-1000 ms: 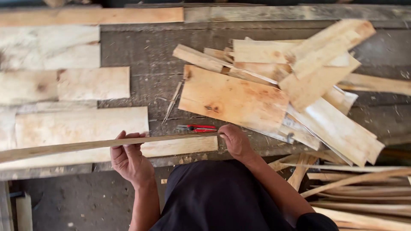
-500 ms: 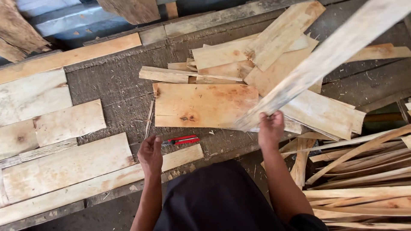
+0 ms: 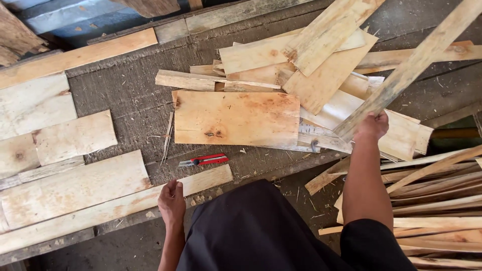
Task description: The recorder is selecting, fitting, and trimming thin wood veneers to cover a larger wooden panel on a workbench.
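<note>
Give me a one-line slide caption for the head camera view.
Right hand lifts a long wood strip over piled offcuts; left hand rests on a plank.

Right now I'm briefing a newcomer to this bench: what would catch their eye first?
Probably the long pale wooden slat slanting toward the upper right, gripped at its lower end by the right hand. Next, the broad flat knotted plank at the centre, with a small red-handled cutter just below it. The left hand rests at the bench's near edge.
</note>
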